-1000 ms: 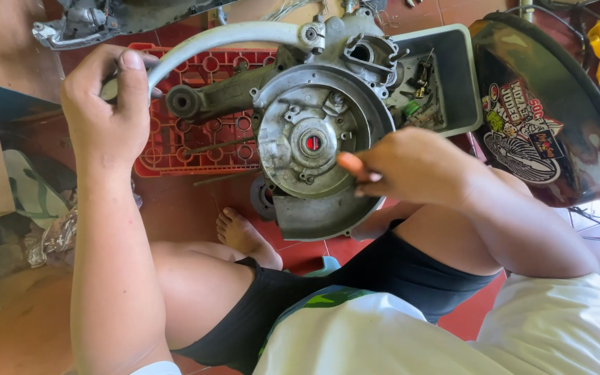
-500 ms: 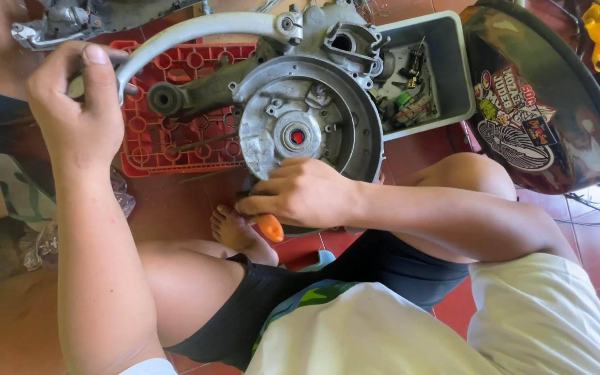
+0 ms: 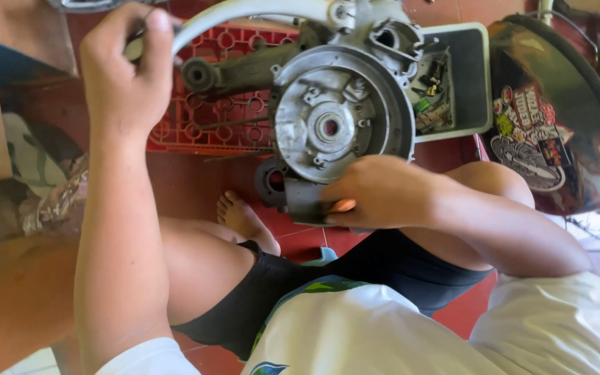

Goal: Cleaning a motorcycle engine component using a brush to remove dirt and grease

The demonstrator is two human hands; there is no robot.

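While the left hand clenches a pale curved tube at upper left, the right hand closes on an orange-handled tool under the grey engine casing at frame centre (its round face already bare). Fasteners look mostly removed; how much is left is unclear.
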